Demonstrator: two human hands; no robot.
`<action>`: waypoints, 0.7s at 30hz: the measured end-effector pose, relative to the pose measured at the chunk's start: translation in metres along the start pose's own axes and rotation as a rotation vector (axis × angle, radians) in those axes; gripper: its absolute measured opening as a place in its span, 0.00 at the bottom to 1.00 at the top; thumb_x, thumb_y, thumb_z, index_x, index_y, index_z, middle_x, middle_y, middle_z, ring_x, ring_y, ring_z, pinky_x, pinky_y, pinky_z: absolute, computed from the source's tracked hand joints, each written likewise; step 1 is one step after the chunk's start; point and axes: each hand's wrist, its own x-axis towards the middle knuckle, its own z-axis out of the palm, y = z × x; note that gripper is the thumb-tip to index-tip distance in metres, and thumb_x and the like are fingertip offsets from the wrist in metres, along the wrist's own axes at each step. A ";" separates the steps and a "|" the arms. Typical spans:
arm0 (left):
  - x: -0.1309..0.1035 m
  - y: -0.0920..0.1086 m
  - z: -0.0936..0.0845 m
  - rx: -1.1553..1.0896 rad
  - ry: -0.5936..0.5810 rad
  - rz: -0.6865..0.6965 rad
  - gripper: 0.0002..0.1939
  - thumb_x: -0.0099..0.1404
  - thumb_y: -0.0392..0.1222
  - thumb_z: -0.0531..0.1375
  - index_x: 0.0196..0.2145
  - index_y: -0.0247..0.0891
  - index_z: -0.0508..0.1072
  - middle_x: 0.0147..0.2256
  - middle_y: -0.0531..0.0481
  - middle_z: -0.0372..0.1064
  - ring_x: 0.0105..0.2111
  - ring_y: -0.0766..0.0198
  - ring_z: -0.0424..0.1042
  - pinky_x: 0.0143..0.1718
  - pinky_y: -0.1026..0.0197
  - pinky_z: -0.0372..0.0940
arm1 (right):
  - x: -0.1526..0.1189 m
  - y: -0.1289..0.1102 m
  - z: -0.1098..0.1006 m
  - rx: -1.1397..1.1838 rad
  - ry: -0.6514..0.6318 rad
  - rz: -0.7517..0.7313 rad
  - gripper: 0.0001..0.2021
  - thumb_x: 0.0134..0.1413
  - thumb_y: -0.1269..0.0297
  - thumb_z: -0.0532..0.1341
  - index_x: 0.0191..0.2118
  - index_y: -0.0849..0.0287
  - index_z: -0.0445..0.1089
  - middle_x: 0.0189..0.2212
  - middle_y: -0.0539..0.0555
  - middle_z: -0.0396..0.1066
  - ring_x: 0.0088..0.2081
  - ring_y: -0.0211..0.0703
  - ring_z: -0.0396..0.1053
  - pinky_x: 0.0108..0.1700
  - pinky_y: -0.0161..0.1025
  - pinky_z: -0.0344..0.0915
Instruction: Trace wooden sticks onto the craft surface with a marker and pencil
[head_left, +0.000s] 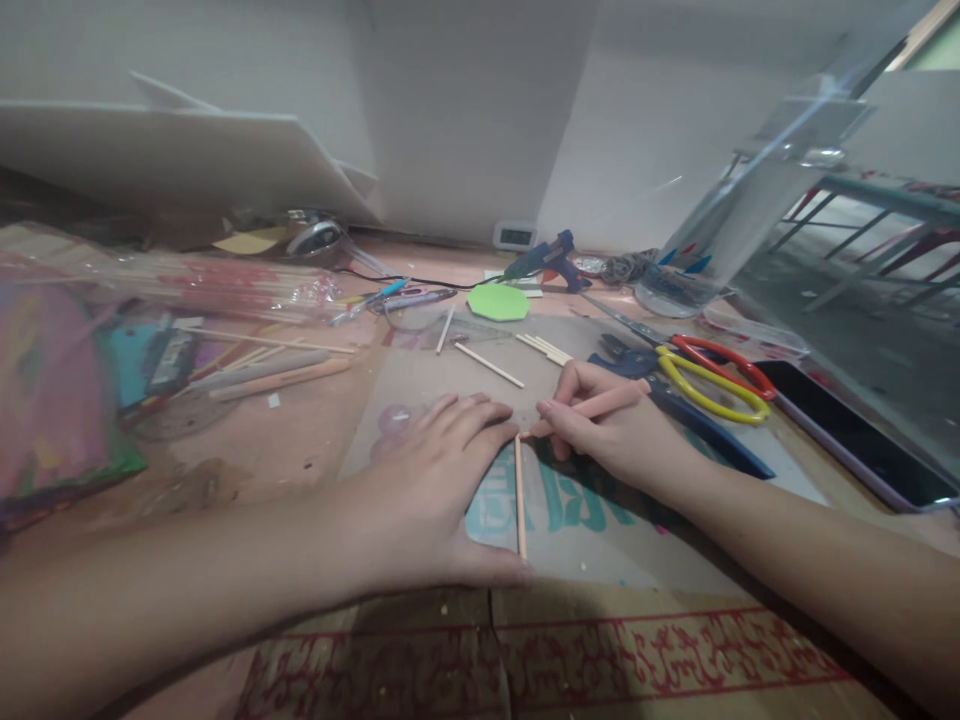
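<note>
My left hand lies low over a translucent plastic sheet with its fingers spread. Between its index fingertip and thumb it braces a thin wooden stick by both ends. In a pinch, my right hand holds a peach-coloured pen, whose tip meets or nearly meets the far end of that stick. Just beyond my hands lie another short stick and a few more sticks. Blue-handled pliers sit beside my right hand, partly under the scissors with red and yellow handles.
A phone lies on the right, near a tall clear container. At the back are a blue glue gun, a green paper octagon and a small digital display. Bagged sticks and pens crowd the left.
</note>
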 end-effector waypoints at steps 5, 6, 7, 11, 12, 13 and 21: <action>0.000 0.001 -0.002 0.021 -0.024 -0.026 0.58 0.49 0.73 0.68 0.67 0.33 0.62 0.68 0.31 0.55 0.68 0.31 0.52 0.67 0.27 0.49 | 0.001 0.001 0.000 -0.017 0.006 0.011 0.13 0.59 0.60 0.62 0.26 0.54 0.61 0.17 0.50 0.74 0.21 0.39 0.69 0.24 0.34 0.60; 0.000 0.001 -0.002 0.027 -0.031 -0.032 0.58 0.49 0.73 0.68 0.67 0.33 0.62 0.68 0.31 0.55 0.68 0.31 0.52 0.67 0.27 0.49 | 0.000 0.000 0.000 -0.013 -0.009 0.016 0.13 0.59 0.60 0.62 0.25 0.54 0.61 0.17 0.50 0.74 0.21 0.40 0.70 0.25 0.34 0.61; 0.000 0.002 -0.002 0.030 -0.038 -0.035 0.58 0.49 0.73 0.68 0.67 0.33 0.62 0.68 0.31 0.55 0.68 0.31 0.52 0.67 0.28 0.49 | 0.000 0.000 0.000 -0.009 -0.020 0.018 0.13 0.58 0.60 0.62 0.25 0.54 0.61 0.17 0.50 0.74 0.21 0.41 0.71 0.25 0.35 0.61; 0.000 0.003 -0.002 0.031 -0.041 -0.041 0.59 0.49 0.73 0.69 0.68 0.34 0.61 0.68 0.32 0.54 0.68 0.31 0.52 0.67 0.28 0.49 | -0.001 -0.001 0.000 -0.016 0.002 0.017 0.13 0.58 0.59 0.63 0.26 0.54 0.61 0.17 0.50 0.73 0.21 0.41 0.70 0.25 0.35 0.61; 0.000 0.003 -0.002 0.030 -0.036 -0.044 0.58 0.48 0.72 0.69 0.68 0.35 0.61 0.68 0.32 0.54 0.68 0.31 0.52 0.67 0.27 0.50 | -0.001 -0.001 0.000 -0.020 0.011 0.018 0.13 0.58 0.60 0.63 0.26 0.54 0.61 0.17 0.50 0.73 0.21 0.41 0.70 0.25 0.35 0.61; 0.000 0.003 -0.002 0.029 -0.031 -0.044 0.58 0.48 0.72 0.69 0.67 0.35 0.61 0.68 0.32 0.55 0.68 0.31 0.52 0.67 0.27 0.51 | -0.001 -0.001 0.000 -0.022 0.013 0.021 0.13 0.58 0.60 0.63 0.26 0.54 0.61 0.17 0.50 0.73 0.21 0.41 0.69 0.25 0.35 0.60; -0.001 0.001 0.000 -0.019 0.007 0.006 0.57 0.49 0.70 0.70 0.66 0.32 0.62 0.67 0.30 0.56 0.68 0.29 0.53 0.67 0.26 0.49 | -0.001 0.003 -0.002 0.036 0.012 0.010 0.13 0.60 0.59 0.64 0.27 0.55 0.62 0.17 0.48 0.72 0.20 0.37 0.66 0.25 0.34 0.59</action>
